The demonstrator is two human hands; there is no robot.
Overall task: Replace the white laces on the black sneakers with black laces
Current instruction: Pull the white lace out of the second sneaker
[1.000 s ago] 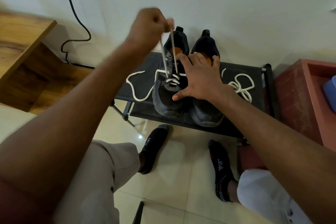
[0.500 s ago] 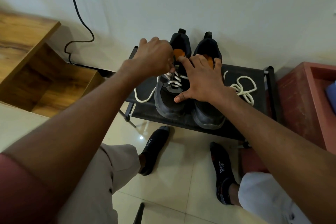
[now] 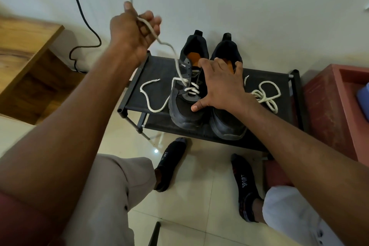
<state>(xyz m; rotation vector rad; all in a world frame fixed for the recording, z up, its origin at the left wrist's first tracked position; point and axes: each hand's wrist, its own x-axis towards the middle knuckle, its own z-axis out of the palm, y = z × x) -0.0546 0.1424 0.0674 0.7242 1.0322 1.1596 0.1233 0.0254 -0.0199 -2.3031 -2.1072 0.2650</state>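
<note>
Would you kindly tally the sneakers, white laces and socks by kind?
Sneakers: 2, the left sneaker and the right sneaker
White laces: 2, the threaded lace and the loose lace
Socks: 2, the left sock and the right sock
Total: 6

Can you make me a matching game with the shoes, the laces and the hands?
Things:
1. left hand
2. right hand
3. loose white lace
4. left sneaker

What goes with it:
a. lies in a heap on the black rack, to the right of the shoes
b. rests flat with spread fingers across both shoes
c. has white lace only in its lower eyelets
d. is raised and grips a white lace

Pairs: 1-d, 2-b, 3-a, 4-c
</note>
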